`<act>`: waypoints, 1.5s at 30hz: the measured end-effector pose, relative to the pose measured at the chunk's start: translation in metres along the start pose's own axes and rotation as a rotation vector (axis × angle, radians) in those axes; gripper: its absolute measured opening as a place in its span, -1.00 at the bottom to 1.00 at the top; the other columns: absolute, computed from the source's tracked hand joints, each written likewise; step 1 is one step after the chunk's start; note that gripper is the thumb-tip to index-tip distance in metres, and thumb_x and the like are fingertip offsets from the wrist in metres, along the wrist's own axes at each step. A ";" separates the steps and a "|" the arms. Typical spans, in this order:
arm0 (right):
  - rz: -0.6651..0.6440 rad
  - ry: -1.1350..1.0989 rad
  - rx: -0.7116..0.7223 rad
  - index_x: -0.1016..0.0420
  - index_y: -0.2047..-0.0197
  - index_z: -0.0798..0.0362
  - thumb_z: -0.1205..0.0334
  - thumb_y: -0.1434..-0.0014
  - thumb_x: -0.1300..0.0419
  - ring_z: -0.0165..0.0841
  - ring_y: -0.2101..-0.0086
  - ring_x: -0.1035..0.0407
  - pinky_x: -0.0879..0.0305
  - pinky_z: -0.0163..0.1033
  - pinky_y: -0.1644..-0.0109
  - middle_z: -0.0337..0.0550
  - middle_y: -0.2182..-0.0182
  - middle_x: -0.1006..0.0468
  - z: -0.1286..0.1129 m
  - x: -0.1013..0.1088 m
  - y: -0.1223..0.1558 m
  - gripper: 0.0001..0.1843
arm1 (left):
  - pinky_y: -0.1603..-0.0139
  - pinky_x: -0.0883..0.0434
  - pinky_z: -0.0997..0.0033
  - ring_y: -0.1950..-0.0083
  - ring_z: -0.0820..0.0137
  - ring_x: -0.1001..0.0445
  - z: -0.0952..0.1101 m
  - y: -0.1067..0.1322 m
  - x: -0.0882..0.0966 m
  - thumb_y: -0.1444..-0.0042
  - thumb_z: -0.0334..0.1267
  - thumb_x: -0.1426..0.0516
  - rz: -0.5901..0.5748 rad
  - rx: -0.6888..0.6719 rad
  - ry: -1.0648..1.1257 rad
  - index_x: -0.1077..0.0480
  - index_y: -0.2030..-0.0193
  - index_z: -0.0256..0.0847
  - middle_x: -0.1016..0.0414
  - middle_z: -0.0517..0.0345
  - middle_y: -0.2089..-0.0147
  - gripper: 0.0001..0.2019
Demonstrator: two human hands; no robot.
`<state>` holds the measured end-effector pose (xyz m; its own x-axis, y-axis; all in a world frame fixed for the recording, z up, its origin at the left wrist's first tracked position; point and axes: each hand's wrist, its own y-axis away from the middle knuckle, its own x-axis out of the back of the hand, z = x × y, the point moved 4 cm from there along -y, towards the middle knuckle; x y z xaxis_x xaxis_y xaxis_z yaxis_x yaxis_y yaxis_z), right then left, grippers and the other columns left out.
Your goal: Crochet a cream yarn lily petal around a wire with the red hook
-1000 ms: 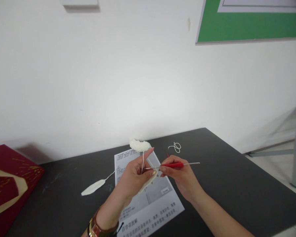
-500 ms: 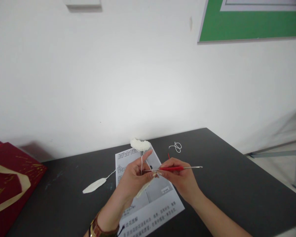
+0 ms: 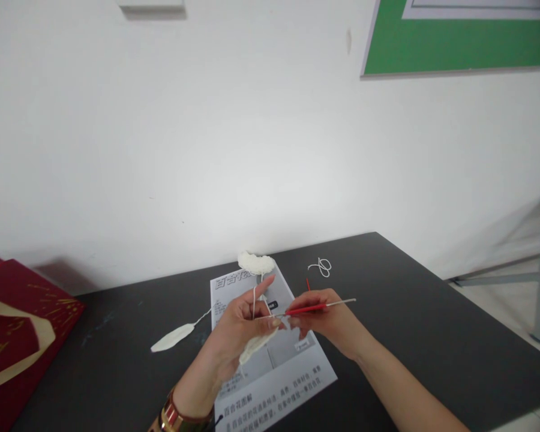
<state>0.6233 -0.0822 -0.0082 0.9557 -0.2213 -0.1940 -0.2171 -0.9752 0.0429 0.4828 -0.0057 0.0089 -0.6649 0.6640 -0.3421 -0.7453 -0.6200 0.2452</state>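
Note:
My right hand (image 3: 324,315) is closed around the red handle of a crochet hook (image 3: 309,309), whose metal shaft points left toward the fingers of my other hand. Between thumb and fingers, my left hand (image 3: 247,318) pinches a cream crocheted piece (image 3: 257,346) that hangs below it. White yarn (image 3: 254,300) loops over the raised left index finger and runs back toward a cream yarn bundle (image 3: 255,263). The stitches at the hook's tip are too small to make out. Under both hands lies a printed sheet (image 3: 292,375).
On the black table (image 3: 130,324), a finished-looking cream leaf-shaped crochet piece (image 3: 173,338) with a yarn tail lies left of the sheet. A loose white yarn loop (image 3: 323,266) and a thin red stick (image 3: 308,284) are behind my right hand. A red gift bag (image 3: 22,336) stands at left, before the white wall (image 3: 261,120).
The crochet hook has tilted and its back end has shifted left. My right fingers have loosened a little from the work, and more of the hanging crocheted piece shows below my left hand.

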 end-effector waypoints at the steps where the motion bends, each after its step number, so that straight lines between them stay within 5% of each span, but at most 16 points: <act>1: -0.007 0.015 0.003 -0.62 0.43 0.12 0.25 0.16 -0.42 -0.48 0.65 -0.34 -0.32 -0.35 0.56 -0.23 0.61 -0.55 0.000 0.001 0.000 -0.83 | 0.57 -0.07 0.56 0.59 0.58 -0.27 0.001 0.001 -0.001 0.23 -0.35 -0.38 0.000 0.004 -0.007 -0.24 -0.25 -0.16 -0.37 0.30 0.57 -0.18; 12: 0.062 -0.029 0.048 -0.59 0.55 0.12 0.28 0.16 -0.37 -0.57 0.74 -0.06 0.06 -0.40 0.70 -0.30 0.70 -0.41 -0.001 0.002 0.001 -0.91 | 0.56 -0.10 0.58 0.57 0.55 -0.35 -0.001 0.002 -0.002 0.23 -0.40 -0.37 -0.073 0.053 0.023 -0.23 -0.25 -0.16 -0.45 0.26 0.54 -0.18; 19: -0.155 0.494 0.259 -0.50 0.61 0.09 0.25 0.01 -0.29 -0.45 0.57 -0.18 -0.09 -0.35 0.51 -0.29 0.63 -0.39 -0.024 0.000 0.009 -0.80 | 0.56 -0.12 0.57 0.58 0.53 -0.37 -0.001 0.001 -0.001 0.23 -0.47 -0.34 -0.092 0.060 0.062 -0.24 -0.24 -0.18 -0.46 0.25 0.55 -0.19; 26: -0.186 0.403 0.180 -0.64 0.33 0.03 0.16 0.13 -0.40 -0.40 0.50 -0.28 -0.16 -0.32 0.46 -0.23 0.50 -0.50 -0.017 0.001 0.007 -0.77 | 0.47 -0.16 0.54 0.53 0.54 -0.36 0.003 0.005 -0.001 0.19 -0.41 -0.35 -0.038 -0.003 -0.051 -0.18 -0.28 -0.18 -0.42 0.31 0.55 -0.17; 30: -0.199 0.366 0.153 -0.65 0.41 0.02 0.22 -0.08 -0.24 -0.32 0.43 -0.39 -0.25 -0.28 0.38 -0.18 0.48 -0.55 -0.016 0.001 0.008 -0.86 | 0.47 -0.15 0.54 0.51 0.52 -0.37 -0.001 0.005 -0.003 0.22 -0.39 -0.36 -0.048 0.003 -0.121 -0.20 -0.26 -0.24 -0.46 0.25 0.55 -0.17; 36: -0.172 0.592 0.204 -0.62 0.46 0.04 0.42 -0.05 -0.19 -0.35 0.43 -0.41 -0.27 -0.30 0.33 -0.21 0.50 -0.54 -0.029 0.010 0.010 -0.81 | 0.55 -0.02 0.54 0.59 0.56 -0.28 -0.007 0.003 -0.006 0.24 -0.39 -0.35 -0.061 0.052 -0.141 -0.23 -0.25 -0.27 -0.44 0.25 0.57 -0.18; 45: -0.067 0.627 0.215 -0.54 0.48 0.09 0.31 -0.11 -0.19 -0.39 0.45 -0.38 -0.26 -0.31 0.31 -0.23 0.53 -0.51 -0.038 0.038 0.007 -0.84 | 0.61 0.05 0.53 0.61 0.55 -0.26 0.000 0.002 0.006 0.25 -0.38 -0.36 -0.018 0.049 -0.114 -0.23 -0.25 -0.20 -0.43 0.26 0.56 -0.17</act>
<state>0.6653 -0.0977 0.0216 0.8892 -0.1822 0.4197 -0.1258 -0.9793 -0.1587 0.4776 -0.0028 0.0071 -0.6508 0.7196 -0.2420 -0.7566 -0.5883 0.2853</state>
